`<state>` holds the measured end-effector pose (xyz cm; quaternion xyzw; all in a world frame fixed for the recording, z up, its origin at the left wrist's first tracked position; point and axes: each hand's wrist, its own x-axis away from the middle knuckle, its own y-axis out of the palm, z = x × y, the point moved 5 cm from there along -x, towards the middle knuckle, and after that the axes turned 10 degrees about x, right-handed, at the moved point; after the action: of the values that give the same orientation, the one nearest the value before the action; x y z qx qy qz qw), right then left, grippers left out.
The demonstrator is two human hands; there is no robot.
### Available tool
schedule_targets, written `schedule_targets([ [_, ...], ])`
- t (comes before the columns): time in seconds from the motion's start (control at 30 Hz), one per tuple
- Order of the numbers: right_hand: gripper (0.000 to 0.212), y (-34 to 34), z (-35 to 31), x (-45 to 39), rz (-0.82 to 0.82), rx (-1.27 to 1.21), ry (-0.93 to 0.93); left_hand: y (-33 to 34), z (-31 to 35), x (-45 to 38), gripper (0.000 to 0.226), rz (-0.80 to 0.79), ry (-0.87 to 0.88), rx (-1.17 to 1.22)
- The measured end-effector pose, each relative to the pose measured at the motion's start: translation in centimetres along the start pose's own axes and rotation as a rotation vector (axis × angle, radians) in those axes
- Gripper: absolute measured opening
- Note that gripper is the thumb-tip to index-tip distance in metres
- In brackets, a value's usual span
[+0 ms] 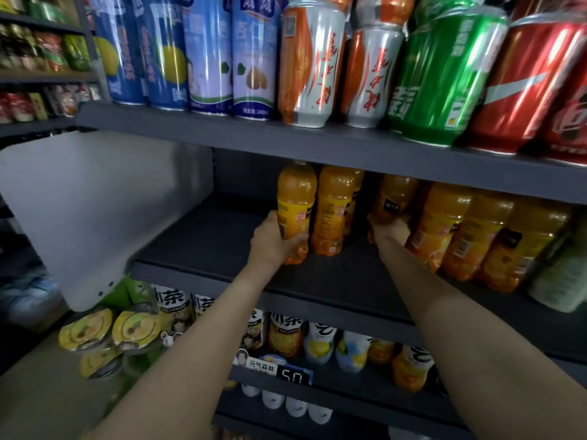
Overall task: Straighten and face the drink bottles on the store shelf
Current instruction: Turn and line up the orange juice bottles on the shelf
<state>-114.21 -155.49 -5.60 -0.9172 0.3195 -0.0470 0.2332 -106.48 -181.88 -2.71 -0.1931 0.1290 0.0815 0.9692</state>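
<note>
Gripping low on the leftmost orange juice bottle [296, 211], my left hand [275, 241] wraps its lower half from the left, fingers curled under the label, and the bottle reads as lifted slightly and tipped toward me. It sits at the left end of the row on the middle shelf [222, 246], with bare shelf to its left. Just right of it stands the second orange bottle [332, 211], upright, its back label facing out, so I judge it wants a turn. Further right of that second bottle, my right hand [391, 229] closes round the bottom of a third orange bottle [394, 198] set deeper in; how my fingers lie behind it I cannot tell. Right again, the remaining orange bottles [470, 233] lean together.

These look full, so fairly heavy, with thin plastic walls that give under a squeeze and a smooth label film that may slip. Holding at the waist below the label seems surest.
</note>
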Motion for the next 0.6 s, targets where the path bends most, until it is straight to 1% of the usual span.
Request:
schedule_targets([
  [0.03, 0.072, 0.4, 0.3, -0.4, 0.014, 0.020, 0.008, 0.0, 0.0, 0.0, 0.056, 0.012, 0.006, 0.004],
  [0.13, 0.059, -1.1, -1.5, 3.5, 0.092, 0.109, -0.035, 0.0, 0.0, 0.4, 0.053, 0.069, 0.018, 0.023],
  [0.2, 0.059, -1.9, -2.0, 5.6, 0.108, 0.172, -0.057, 0.1, 0.0, 0.5, 0.051, 0.085, 0.034, 0.019],
  [0.27, 0.060, -2.6, -2.1, 7.4, 0.081, 0.215, -0.132, 0.3, -0.1, 0.5, 0.051, 0.067, 0.037, 0.029],
  [0.33, 0.055, -3.5, -1.7, 8.8, 0.025, 0.210, -0.193, 0.5, -0.2, 0.7, 0.053, 0.033, 0.009, 0.011],
  [0.37, 0.053, -4.2, -1.3, 9.4, -0.015, 0.193, -0.208, 0.4, -0.2, 1.1, 0.055, 0.048, 0.002, -0.020],
  [0.4, 0.053, -5.1, -1.0, 10.0, -0.058, 0.171, -0.233, 0.1, -0.1, 2.0, 0.058, 0.103, 0.021, -0.060],
  [0.43, 0.054, -5.9, -0.9, 10.6, -0.119, 0.137, -0.256, -0.2, 0.4, 3.1, 0.059, 0.186, 0.094, -0.082],
  [0.47, 0.056, -6.7, -0.7, 11.3, -0.200, 0.064, -0.273, -0.3, 1.3, 4.5, 0.054, 0.255, 0.220, -0.079],
  [0.5, 0.058, -7.3, -0.3, 11.9, -0.299, -0.043, -0.266, -0.1, 2.1, 5.6, 0.047, 0.261, 0.341, -0.054],
  [0.53, 0.058, -7.8, 0.0, 12.6, -0.406, -0.162, -0.238, 0.5, 2.8, 6.5, 0.040, 0.188, 0.413, -0.032],
  [0.57, 0.058, -8.3, 0.4, 13.2, -0.511, -0.269, -0.200, 1.4, 3.3, 6.9, 0.035, 0.066, 0.416, -0.005],
  [0.6, 0.059, -8.7, 0.6, 13.9, -0.601, -0.355, -0.172, 2.4, 3.7, 7.1, 0.033, -0.075, 0.347, 0.038],
])
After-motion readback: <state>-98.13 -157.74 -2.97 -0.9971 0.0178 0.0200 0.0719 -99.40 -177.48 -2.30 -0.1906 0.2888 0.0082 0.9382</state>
